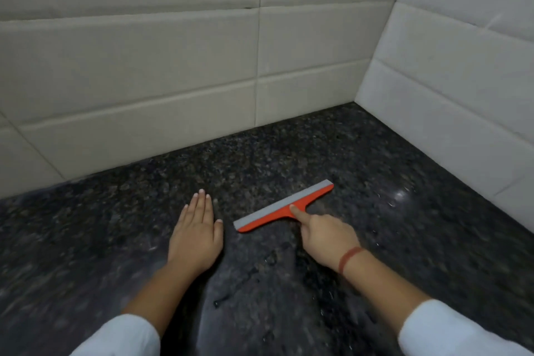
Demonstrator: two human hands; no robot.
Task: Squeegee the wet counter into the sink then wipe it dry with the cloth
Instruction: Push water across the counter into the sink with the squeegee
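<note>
Squeegee [284, 206]: red, grey blade, on dark table [375, 159] near the tiled corner. Right hand [326, 235] clamped on its handle, forefinger extended; left hand [196, 235] flat, fingers together. Droplets remain; squeegeeing apparently underway. Sink, cloth unseen; drying pending.

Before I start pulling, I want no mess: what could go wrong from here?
1. The right hand holds the squeegee with one finger along its handle; it may twist or skip under pressure.
2. No sink is in view, and walls close the corner, so water could get pushed against the tiles.
3. The left hand lies flat on the wet counter and could slip.
</note>
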